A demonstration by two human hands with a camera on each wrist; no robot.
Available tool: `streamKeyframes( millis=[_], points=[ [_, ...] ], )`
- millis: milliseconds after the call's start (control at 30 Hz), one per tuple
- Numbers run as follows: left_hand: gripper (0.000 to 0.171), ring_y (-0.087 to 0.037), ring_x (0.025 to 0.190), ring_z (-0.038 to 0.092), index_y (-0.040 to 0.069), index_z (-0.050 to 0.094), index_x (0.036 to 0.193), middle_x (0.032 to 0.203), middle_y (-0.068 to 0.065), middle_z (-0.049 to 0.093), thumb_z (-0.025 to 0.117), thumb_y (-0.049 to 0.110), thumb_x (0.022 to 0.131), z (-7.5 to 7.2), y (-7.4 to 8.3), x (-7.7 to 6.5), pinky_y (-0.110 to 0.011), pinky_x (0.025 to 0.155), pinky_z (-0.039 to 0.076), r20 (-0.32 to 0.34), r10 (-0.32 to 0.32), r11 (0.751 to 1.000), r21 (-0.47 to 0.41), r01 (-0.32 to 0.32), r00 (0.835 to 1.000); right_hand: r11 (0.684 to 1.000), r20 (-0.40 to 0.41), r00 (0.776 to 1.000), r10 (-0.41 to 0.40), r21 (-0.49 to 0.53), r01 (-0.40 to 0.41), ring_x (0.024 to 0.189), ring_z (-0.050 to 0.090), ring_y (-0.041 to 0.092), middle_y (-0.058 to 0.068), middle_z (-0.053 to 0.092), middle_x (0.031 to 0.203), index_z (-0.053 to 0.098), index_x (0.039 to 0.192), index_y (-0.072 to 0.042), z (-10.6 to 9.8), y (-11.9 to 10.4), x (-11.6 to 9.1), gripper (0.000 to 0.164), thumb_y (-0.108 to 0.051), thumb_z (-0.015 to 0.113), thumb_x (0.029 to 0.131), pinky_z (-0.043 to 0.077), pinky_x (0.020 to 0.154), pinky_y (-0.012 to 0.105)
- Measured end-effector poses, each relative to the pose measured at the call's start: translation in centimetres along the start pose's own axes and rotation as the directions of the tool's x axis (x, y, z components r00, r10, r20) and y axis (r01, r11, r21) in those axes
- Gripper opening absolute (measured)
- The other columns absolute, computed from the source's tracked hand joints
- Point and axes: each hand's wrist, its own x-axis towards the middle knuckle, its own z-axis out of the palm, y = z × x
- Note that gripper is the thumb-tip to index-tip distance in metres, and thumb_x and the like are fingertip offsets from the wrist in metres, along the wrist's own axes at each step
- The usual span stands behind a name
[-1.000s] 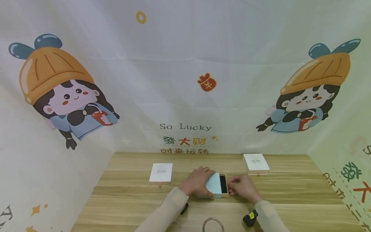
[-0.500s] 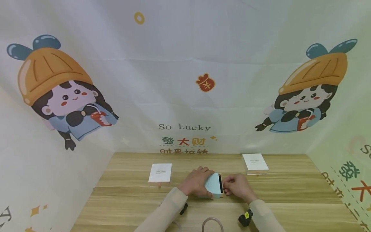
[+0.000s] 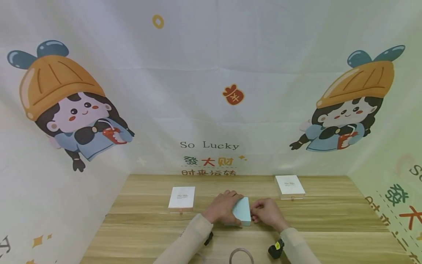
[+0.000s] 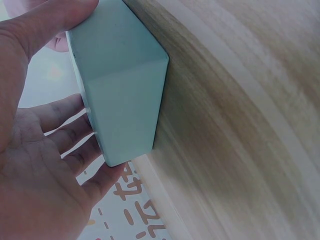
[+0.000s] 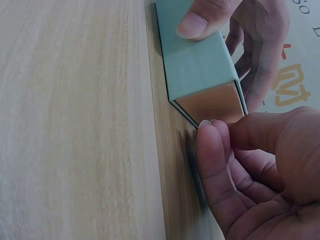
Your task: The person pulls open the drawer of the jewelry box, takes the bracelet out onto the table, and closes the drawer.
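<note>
A light blue drawer box (image 3: 242, 212) lies on the wooden table, its sleeve around a copper-coloured drawer front (image 5: 212, 102). My left hand (image 3: 224, 208) grips the sleeve from its left end, with the thumb on one side and the fingers on the other. At the right end, my right hand (image 3: 267, 212) has its fingers curled and its thumb and fingertips (image 5: 207, 130) brought together against the lower part of the drawer front. Whether anything small is between those fingertips is hidden. In the left wrist view the blue sleeve (image 4: 120, 85) appears closed along its visible faces.
One white box (image 3: 182, 199) stands left of the hands, and another white box (image 3: 290, 186) sits farther back on the right. A grey-brown loop (image 3: 241, 253) shows at the front edge. Behind the table (image 3: 329, 216) hangs a printed cloth (image 3: 211, 110).
The drawer has slid left into the blue sleeve, hiding its dark inside. My right hand has moved left with it. My left hand keeps its grip on the sleeve.
</note>
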Motion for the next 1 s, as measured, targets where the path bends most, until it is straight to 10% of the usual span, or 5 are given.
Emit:
streamKeyframes(
  millis=[667, 1000],
  points=[
    [0.105, -0.016, 0.122, 0.052, 0.017, 0.046, 0.154, 0.144, -0.001, 0.057, 0.09, 0.057, 0.068, -0.7, -0.3, -0.2, -0.032, 0.102, 0.049, 0.047, 0.026, 0.999, -0.029, -0.024, 0.999, 0.996, -0.008, 1.0, -0.018, -0.082, 0.018, 0.07, 0.068, 0.016, 0.01, 0.072, 0.083, 0.071, 0.098, 0.004, -0.4, -0.7, -0.4, 0.013, -0.002, 0.06, 0.098, 0.061, 0.062, 0.029],
    [0.117, -0.033, 0.148, 0.036, 0.016, 0.034, 0.16, 0.162, -0.014, 0.037, 0.088, 0.063, 0.068, -0.8, -1.2, -1.4, -0.053, 0.115, 0.042, -0.018, -0.055, 0.978, -0.202, 0.05, 0.998, 0.937, -0.041, 0.984, -0.175, -0.313, 0.153, 0.084, 0.064, 0.009, -0.002, 0.073, 0.094, 0.074, 0.103, -0.011, -1.6, -1.6, -0.1, 0.011, -0.016, 0.074, 0.093, 0.053, 0.075, 0.025]
  ],
)
